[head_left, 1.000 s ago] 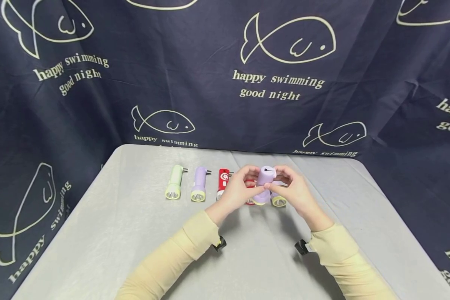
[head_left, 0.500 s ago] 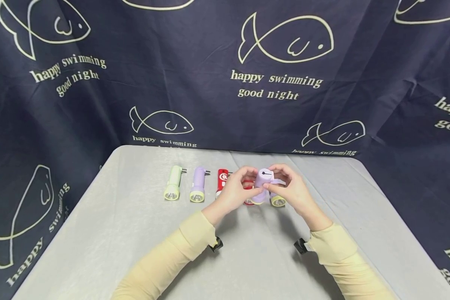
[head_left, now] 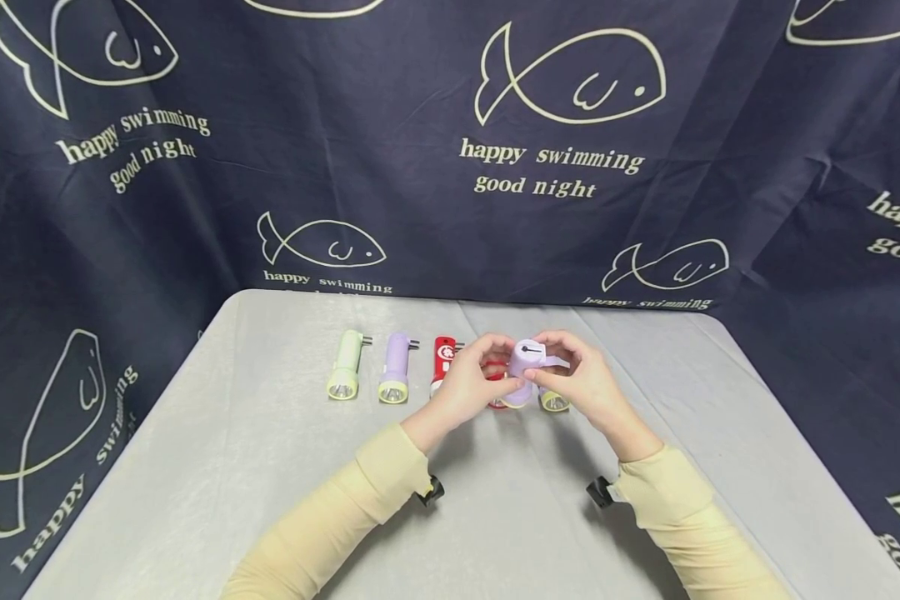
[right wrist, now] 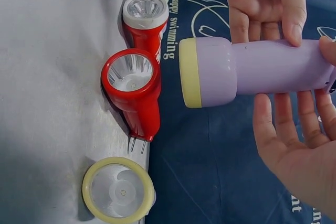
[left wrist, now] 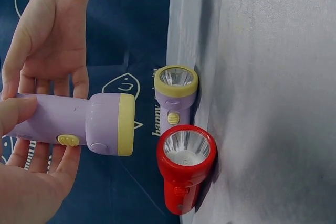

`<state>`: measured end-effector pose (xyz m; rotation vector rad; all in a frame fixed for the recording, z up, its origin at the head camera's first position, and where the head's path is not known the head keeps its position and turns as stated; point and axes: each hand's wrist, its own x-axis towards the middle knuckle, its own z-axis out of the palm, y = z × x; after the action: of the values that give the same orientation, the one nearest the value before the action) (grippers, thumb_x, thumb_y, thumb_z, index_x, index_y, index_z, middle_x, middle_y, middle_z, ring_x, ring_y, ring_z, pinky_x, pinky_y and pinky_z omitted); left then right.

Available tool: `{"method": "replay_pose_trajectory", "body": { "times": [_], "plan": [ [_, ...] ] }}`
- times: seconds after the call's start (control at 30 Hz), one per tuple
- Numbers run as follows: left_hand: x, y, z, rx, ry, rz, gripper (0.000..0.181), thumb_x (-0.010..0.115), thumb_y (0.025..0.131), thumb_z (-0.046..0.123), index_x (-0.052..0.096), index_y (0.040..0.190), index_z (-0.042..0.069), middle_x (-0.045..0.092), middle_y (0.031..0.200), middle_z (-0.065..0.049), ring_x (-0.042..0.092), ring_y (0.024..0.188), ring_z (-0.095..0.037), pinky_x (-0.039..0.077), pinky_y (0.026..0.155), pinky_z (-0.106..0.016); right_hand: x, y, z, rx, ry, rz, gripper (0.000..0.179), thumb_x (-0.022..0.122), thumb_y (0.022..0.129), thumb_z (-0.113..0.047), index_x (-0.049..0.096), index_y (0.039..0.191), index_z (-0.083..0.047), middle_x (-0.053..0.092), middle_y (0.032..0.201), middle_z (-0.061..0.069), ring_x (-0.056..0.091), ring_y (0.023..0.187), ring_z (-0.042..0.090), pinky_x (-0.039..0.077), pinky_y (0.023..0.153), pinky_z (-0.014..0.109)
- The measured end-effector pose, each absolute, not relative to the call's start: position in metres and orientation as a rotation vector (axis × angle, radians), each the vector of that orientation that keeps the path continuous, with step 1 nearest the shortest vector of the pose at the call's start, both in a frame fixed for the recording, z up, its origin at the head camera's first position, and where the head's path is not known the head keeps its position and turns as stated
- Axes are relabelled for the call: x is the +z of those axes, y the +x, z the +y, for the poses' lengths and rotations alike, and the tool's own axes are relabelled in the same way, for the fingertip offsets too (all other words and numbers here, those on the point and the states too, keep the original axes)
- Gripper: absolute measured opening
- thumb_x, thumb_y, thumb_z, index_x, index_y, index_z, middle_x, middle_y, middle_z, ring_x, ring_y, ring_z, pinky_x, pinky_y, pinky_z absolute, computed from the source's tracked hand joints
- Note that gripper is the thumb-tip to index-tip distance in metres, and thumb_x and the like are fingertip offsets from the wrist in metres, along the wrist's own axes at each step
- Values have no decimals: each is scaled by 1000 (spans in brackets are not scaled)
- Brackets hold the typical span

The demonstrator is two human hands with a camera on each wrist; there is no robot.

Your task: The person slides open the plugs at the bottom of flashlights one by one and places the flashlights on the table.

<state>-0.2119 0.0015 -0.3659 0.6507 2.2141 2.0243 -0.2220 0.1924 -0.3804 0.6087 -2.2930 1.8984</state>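
Both hands hold a purple flashlight (head_left: 522, 363) with a yellow lens rim, raised over the row of flashlights at the far part of the table. My left hand (head_left: 468, 379) grips it from the left, and my right hand (head_left: 591, 387) from the right, thumbs on the near side. Its tail end, with a dark slot, tilts up toward the head camera; the lens points down. A thin lavender strip (head_left: 557, 362) shows between that end and the right fingers. In the left wrist view, a yellow switch (left wrist: 68, 140) is visible on its body.
A green flashlight (head_left: 345, 365), another purple one (head_left: 395, 368) and a red one with a white rim (head_left: 442, 358) lie left of the hands, prongs outward. An all-red flashlight (right wrist: 134, 85) and a yellow-rimmed one (head_left: 554, 401) lie beneath the hands on the grey-covered table (head_left: 270, 467).
The held flashlight has tipped slightly, so more of its tail face shows, and the lavender strip has come into view on its right. Both hands keep their grip with little movement.
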Motion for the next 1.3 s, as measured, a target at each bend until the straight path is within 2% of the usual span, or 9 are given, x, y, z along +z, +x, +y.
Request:
{"method": "replay_pose_trajectory", "body": {
  "times": [0.3, 0.5, 0.63, 0.8, 0.97, 1.1, 1.3],
  "plan": [
    [-365, -212, 1, 1995, 658, 2248, 42, 68, 78, -11, 53, 117, -9, 58, 116, -26, 58, 108, -36, 47, 96, -46, -379, -221, 191, 1844, 576, -2302, 40, 73, 75, 6, 56, 111, 8, 65, 90, -12, 61, 86, 3, 54, 78, 21],
    [-388, -230, 4, 1960, 659, 2282, 45, 72, 78, -4, 55, 119, -2, 61, 116, -19, 59, 107, -30, 49, 95, -43, -380, -222, 191, 1813, 558, -2312, 39, 74, 75, 5, 58, 110, 7, 65, 90, -11, 62, 86, 3, 55, 76, 22],
    [-387, -231, 3, 1940, 649, 2311, 41, 72, 80, 3, 58, 118, 0, 63, 114, -16, 60, 105, -26, 50, 94, -41, -380, -222, 191, 1794, 523, -2325, 39, 75, 75, 3, 59, 110, 4, 65, 90, -8, 62, 85, 4, 55, 75, 23],
    [-380, -231, 2, 1930, 611, 2300, 37, 69, 84, 7, 60, 119, 2, 64, 114, -11, 61, 102, -21, 52, 89, -29, -381, -222, 192, 1782, 533, -2327, 39, 75, 75, 3, 59, 110, 4, 66, 90, -5, 63, 86, 7, 55, 75, 24],
    [-373, -231, 1, 1919, 575, 2278, 32, 67, 87, 12, 61, 118, 8, 65, 112, -5, 61, 99, -15, 51, 87, -25, -383, -223, 193, 1764, 547, -2331, 40, 76, 74, 3, 60, 111, 4, 66, 90, -11, 63, 85, 5, 55, 74, 21],
    [-369, -230, 2, 1914, 516, 2252, 28, 65, 88, 15, 62, 116, 9, 66, 111, -4, 61, 97, -14, 51, 87, -26, -384, -223, 193, 1759, 556, -2322, 41, 77, 73, 4, 60, 109, 5, 66, 89, -12, 63, 84, 3, 56, 73, 22],
    [-362, -231, 4, 1965, 361, 2101, 25, 62, 90, 14, 62, 114, 8, 64, 110, -5, 60, 97, -15, 52, 89, -36, -384, -223, 192, 1738, 571, -2308, 41, 77, 71, 5, 60, 108, 5, 66, 88, -13, 63, 80, 1, 56, 73, 24]
  ]
}}
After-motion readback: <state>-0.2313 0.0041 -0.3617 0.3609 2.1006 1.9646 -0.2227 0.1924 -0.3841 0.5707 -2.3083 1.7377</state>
